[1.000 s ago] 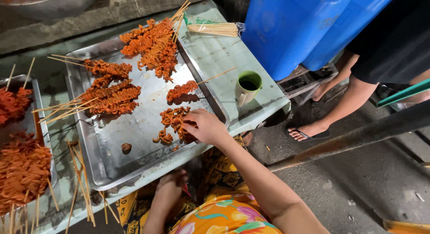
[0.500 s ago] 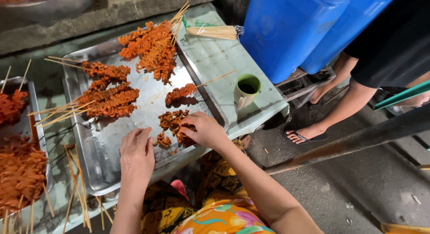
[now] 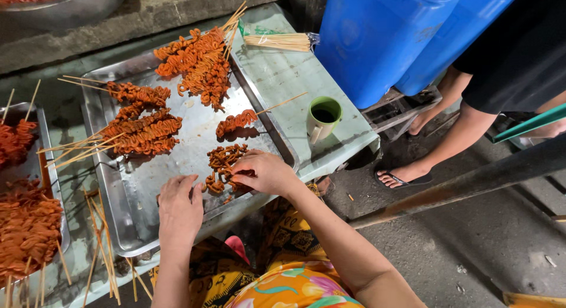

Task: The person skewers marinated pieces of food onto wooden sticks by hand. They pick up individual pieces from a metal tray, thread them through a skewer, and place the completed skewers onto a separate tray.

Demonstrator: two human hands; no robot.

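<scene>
Head view: right hand (image 3: 266, 173) pinching loose meat strips (image 3: 224, 166) on tray (image 3: 147, 225) | left hand (image 3: 178, 209) flat, fingers together, seemingly empty | several skewers (image 3: 147, 131) filled | small pile left, bare sticks (image 3: 103, 249) beside tray

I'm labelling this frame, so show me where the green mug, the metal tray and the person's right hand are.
green mug (image 3: 323, 118): head view, on its outer wall below the rim.
metal tray (image 3: 141, 193): head view, on a bare patch of its floor.
right hand (image 3: 265, 172): head view, on the back of the hand.
</scene>
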